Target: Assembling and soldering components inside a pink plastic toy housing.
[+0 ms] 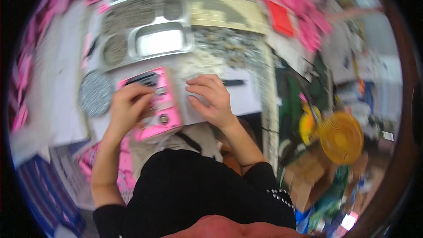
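A white worktable (249, 99) is shown, with a steel compartment tray (189, 44) and a cream tray (200, 5) set along its far side. An amber basket (341, 139) and cardboard (306, 176) are seen at the right. The pink block (167, 105) is placed on the near part of the table, touched by the left hand (125, 105); whether anything is pinched there cannot be told. The right hand (213, 99) is held beside it, fingers parted. The block's left portion is covered; the tray contents are blurred.
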`<state>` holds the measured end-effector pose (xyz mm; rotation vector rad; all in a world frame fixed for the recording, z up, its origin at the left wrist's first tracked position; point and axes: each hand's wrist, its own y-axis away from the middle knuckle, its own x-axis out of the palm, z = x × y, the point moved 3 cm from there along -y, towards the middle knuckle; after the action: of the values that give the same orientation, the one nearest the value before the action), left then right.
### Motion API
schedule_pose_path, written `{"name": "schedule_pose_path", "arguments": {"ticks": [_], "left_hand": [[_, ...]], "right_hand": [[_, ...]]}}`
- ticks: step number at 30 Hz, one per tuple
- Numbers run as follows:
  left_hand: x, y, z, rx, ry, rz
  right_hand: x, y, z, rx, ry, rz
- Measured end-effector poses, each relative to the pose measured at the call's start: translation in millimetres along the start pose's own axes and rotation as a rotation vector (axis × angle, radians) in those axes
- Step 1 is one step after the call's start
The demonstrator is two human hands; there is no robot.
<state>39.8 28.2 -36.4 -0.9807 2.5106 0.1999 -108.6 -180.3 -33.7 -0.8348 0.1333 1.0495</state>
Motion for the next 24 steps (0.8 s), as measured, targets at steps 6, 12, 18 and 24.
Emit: {"name": "schedule_pose_path", "arguments": {"ticks": [6,12,18,24], "left_hand": [[9,5,-24,0.243,-0.182,-0.092],[10,2,-25,0.235,-0.241,-0.104],[18,-2,-18,0.268,-0.342,-0.245],[28,3,-11,0.249,-0.456,-0.259]], "right_hand": [[-171,146,-27,0.816,-0.284,-0.833],[-235,133,-56,0.670,-0.314,-1.144],[-276,181,-48,0.466,0.035,-1.263],[-172,148,-3,0.597,-0.509,-0.909]]}}
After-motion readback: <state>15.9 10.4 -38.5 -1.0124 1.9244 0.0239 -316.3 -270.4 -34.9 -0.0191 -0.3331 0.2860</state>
